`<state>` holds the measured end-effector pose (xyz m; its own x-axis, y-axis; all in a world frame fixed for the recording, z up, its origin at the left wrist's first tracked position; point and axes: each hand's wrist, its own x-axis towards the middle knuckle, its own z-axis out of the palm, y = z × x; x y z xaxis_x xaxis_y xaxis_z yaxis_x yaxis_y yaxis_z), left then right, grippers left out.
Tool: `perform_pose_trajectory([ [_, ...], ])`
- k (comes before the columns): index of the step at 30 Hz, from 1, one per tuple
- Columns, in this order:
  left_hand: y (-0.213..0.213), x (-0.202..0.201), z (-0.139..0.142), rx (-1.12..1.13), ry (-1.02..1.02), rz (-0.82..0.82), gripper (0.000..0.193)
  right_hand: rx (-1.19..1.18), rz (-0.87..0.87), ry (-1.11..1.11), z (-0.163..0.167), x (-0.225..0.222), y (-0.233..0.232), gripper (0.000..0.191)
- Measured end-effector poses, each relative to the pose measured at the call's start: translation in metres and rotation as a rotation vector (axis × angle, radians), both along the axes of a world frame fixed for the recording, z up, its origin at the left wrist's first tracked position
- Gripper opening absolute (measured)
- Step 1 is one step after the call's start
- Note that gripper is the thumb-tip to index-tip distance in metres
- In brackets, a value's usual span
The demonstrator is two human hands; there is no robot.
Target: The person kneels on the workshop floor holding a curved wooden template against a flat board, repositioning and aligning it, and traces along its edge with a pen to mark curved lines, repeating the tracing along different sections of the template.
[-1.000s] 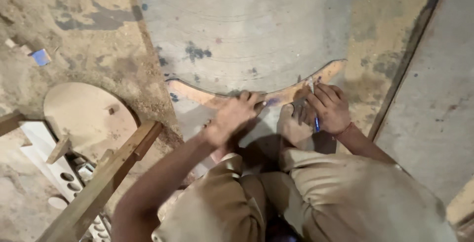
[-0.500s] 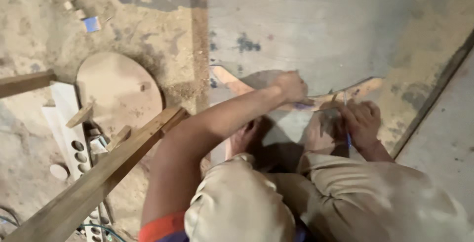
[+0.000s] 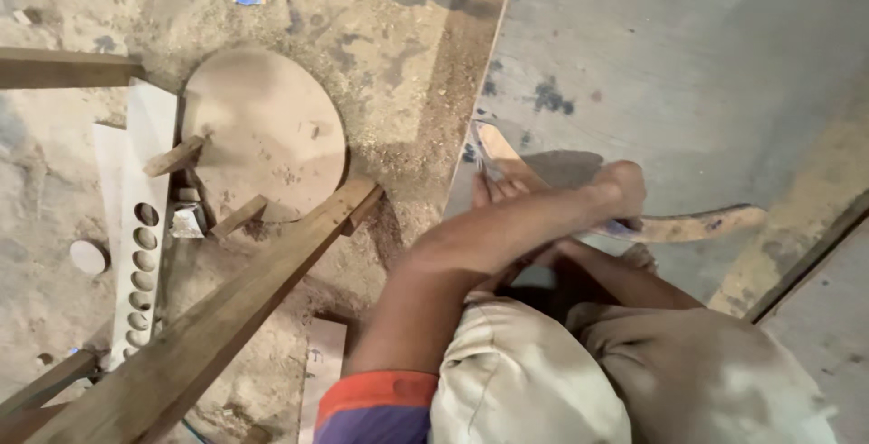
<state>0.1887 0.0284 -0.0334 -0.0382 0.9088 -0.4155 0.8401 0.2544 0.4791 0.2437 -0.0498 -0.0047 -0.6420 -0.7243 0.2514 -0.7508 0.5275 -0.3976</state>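
Crouching over a grey sheet (image 3: 688,55) on the floor, the person has swung the left arm across the body since half a second ago, so that the left hand (image 3: 623,192) now lies on the curved wooden template (image 3: 697,224), near its middle. A second ago that hand pressed the template nearer its left end; it has travelled rightward along the piece, while the view has turned to the left and takes in more of the dusty floor. The left fingers are curled down against the wood, though the pictures do not show whether they grip it or only press on it. The right hand (image 3: 641,258) is almost wholly hidden beneath the left forearm; whether its fingers are clenched round the blue pen seen earlier cannot be told. The template lies flat on the sheet, its left tip (image 3: 493,145) pointing up and its right end reaching towards the sheet's edge. To judge by the shift, the hold on the template has moved along with the work at its right half. Off to the left lie a round wooden disc (image 3: 262,127), a white strip with round holes (image 3: 140,227) and a long wooden batten (image 3: 226,308).
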Motion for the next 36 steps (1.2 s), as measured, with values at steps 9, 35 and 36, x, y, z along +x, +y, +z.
perform_pose_trajectory([
  [9,-0.005,0.006,0.006,-0.055,-0.035,0.221,0.035,0.213,-0.237,-0.063,-0.013,-0.030,-0.047,0.054],
  [35,-0.017,0.002,0.002,0.119,0.048,-0.191,0.034,-0.165,-0.786,-0.425,0.012,0.175,0.259,0.022],
  [36,-0.020,0.001,0.009,0.087,0.033,-0.197,0.034,-0.243,-0.882,-0.440,0.010,0.175,0.266,0.020],
])
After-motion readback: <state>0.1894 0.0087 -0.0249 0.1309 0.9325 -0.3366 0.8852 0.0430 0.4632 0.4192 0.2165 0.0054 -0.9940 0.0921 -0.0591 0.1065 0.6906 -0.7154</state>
